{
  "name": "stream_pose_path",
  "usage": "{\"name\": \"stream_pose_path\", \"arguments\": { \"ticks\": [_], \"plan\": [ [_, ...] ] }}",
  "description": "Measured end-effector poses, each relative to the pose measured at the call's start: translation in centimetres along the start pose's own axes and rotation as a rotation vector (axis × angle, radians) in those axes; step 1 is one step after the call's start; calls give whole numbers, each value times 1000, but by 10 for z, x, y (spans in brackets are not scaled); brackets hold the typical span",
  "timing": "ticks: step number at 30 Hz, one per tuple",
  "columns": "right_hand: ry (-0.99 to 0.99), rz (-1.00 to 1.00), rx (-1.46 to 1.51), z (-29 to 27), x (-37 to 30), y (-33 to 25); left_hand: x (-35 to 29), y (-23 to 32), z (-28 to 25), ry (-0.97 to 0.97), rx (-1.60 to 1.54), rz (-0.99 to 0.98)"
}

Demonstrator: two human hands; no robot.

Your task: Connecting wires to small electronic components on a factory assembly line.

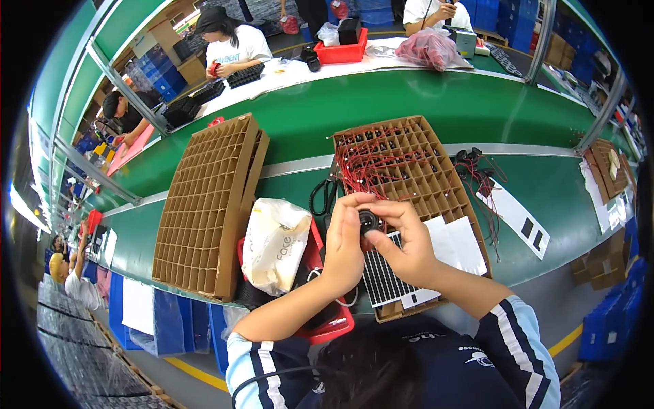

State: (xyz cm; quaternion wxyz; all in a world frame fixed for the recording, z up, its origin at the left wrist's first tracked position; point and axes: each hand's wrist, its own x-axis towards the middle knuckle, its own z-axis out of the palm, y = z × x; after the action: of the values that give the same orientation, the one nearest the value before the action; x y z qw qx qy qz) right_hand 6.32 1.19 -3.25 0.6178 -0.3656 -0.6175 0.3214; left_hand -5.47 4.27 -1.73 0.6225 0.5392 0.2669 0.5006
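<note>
Between my two hands is a small round black part (368,221) with a glossy, lens-like face. My left hand (346,240) closes on its left side, fingertips curled over the top. From the right, my right hand (407,247) grips it with thumb and fingers. Both hands are above a divided cardboard tray (436,178). Its far cells hold several small black parts with thin red wires (364,163) tangled across them. Under my right hand lies a black-and-white striped sheet (381,276), with white paper (455,244) beside it.
Stacked cardboard divider trays (204,204) stand at left. A white plastic bag (274,242) sits in a red bin (330,327). Wired black parts (470,160) and a white card (521,221) lie at right. Beyond the green belt (300,116), people work beside a red crate (340,53).
</note>
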Motion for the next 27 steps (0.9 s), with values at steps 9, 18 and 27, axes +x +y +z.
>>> {"name": "stream_pose_path", "arguments": {
  "ticks": [9, 18, 27],
  "plan": [
    [106, 46, 345, 15, 5, 1, 2, 1, -2, -79, 101, 136],
    [2, 440, 761, -9, 19, -3, 0, 8, -10, -215, 540, 174],
    [-111, 363, 585, -8, 16, 2, 3, 4, -6, -301, 481, 93]
  ]
}}
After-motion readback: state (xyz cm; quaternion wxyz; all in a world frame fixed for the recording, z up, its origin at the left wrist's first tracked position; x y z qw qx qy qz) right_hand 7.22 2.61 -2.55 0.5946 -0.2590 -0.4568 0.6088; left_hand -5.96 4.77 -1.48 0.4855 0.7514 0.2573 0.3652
